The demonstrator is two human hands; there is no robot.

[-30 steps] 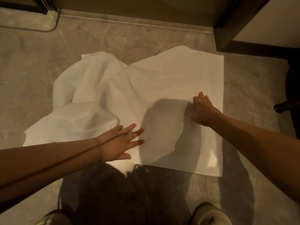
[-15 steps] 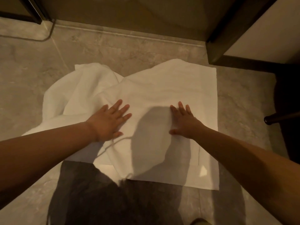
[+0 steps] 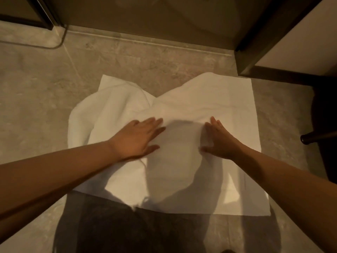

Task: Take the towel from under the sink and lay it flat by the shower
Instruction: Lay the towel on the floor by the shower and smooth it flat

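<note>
Down on the grey stone-look floor (image 3: 36,106), pretty much dead centre of the frame, is the white towel (image 3: 200,99). Its right half lies flat, with a straight right edge and a straight near edge. The left half is bunched up in soft folds, and the far edge dips into a V in the middle where the floor shows through. Both hands are flat on it, palms down. The left hand (image 3: 138,137) sits just left of centre and the right hand (image 3: 220,141) just right of centre. On both, the fingers are straight and pointing away from the person, with the thumbs out toward each other. They aren't gripping or pinching anything, just pressing on the cloth, with a strip of towel between them. A big shadow covers the near middle of the towel and the floor below it. Across the top runs a pale sill (image 3: 145,36) with something darker behind it; can't tell what. A dark frame (image 3: 255,33) stands in the upper right, and a dark round-ended rod (image 3: 317,138) pokes in from the right edge.
</note>
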